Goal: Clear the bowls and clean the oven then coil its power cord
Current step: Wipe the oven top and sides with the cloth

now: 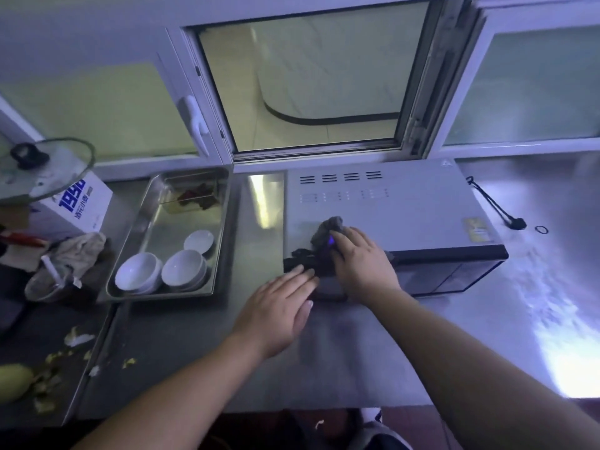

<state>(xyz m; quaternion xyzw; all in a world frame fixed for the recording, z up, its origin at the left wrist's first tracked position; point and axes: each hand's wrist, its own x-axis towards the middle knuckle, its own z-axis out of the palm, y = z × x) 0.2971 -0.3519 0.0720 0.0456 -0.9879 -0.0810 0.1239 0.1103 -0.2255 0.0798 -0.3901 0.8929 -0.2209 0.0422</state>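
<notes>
White bowls (162, 271): three, one oven (389, 206)

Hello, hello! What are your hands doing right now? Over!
Right hand pressing rag on oven top. Left hand flat at oven's front corner. Bowls in tray. Cord uncoiled.

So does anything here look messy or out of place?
Yes. Yellowish peelings and scraps are scattered over the counter at lower left, and a small black ring lies loose right of the oven, beside its power cord.
</notes>
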